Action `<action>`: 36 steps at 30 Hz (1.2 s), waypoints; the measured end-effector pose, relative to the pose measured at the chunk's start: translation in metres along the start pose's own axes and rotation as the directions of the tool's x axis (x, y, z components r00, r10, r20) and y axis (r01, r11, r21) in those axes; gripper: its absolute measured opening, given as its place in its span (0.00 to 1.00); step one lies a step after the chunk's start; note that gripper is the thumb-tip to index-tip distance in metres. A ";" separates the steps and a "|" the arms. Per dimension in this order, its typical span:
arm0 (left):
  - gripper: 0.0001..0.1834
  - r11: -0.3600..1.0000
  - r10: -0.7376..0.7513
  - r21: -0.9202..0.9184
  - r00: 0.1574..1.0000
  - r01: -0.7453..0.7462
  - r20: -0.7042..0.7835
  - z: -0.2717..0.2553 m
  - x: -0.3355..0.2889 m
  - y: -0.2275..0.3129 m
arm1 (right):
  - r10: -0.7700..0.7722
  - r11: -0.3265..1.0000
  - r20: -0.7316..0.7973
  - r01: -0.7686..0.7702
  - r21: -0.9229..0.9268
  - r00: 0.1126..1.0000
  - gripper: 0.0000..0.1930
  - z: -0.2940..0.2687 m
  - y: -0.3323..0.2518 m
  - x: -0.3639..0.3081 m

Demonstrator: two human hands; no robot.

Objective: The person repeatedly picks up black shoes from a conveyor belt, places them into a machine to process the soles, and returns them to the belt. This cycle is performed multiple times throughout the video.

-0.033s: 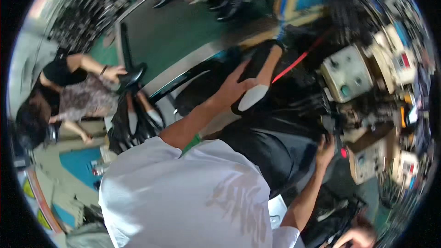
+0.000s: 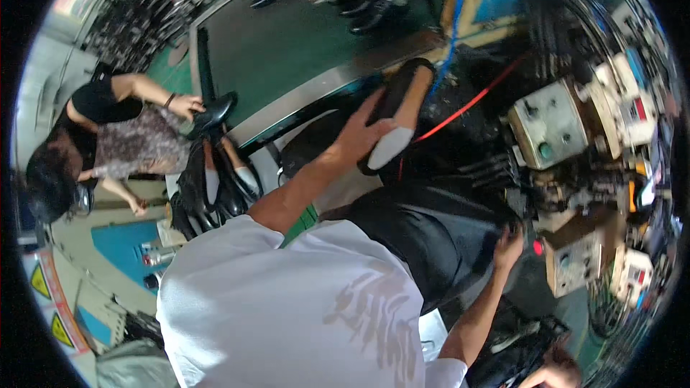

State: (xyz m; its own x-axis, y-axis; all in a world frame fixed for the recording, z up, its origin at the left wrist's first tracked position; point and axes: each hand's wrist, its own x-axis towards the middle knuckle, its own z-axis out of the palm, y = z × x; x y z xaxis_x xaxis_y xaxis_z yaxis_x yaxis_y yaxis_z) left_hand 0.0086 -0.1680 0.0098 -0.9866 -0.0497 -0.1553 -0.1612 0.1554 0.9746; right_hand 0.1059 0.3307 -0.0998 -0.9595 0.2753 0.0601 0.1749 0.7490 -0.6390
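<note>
My left hand [image 2: 363,133] is closed round a black shoe [image 2: 408,104], gripping it by the side. The shoe is tilted, with a long tan strip and a white patch on the face turned up to me. It hangs above dark machinery, just beyond my lap. To the right, beside my knee, my right hand [image 2: 509,246] has its fingers curled at something small and dark. What that is, I cannot make out. A red button [image 2: 538,247] on a machine is close to its fingers.
Ahead lies a green conveyor belt [image 2: 287,50] with a metal rim, dark shoes on its far part. At left a co-worker's hand [image 2: 187,105] touches a black shoe [image 2: 215,111] near several others. Control boxes [image 2: 548,126] stand at right. Another person's arm [image 2: 553,373] shows at lower right.
The view has shifted slightly and become sharper. The shoe in my left hand sits a little further left in the picture. Both hands keep their hold.
</note>
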 end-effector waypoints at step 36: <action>0.25 0.319 0.656 0.508 0.573 -0.800 0.491 0.120 0.207 0.153 | 0.021 0.980 -0.367 -0.091 -0.175 0.930 0.16 0.015 -0.013 -0.054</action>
State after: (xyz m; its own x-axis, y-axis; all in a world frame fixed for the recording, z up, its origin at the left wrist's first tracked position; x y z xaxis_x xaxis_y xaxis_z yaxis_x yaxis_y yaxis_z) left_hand -0.2229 -0.0363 0.1072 -0.6835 0.5575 0.4712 0.7254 0.5905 0.3536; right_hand 0.1523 0.2965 -0.1066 -0.8074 0.4931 0.3239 0.2978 0.8146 -0.4978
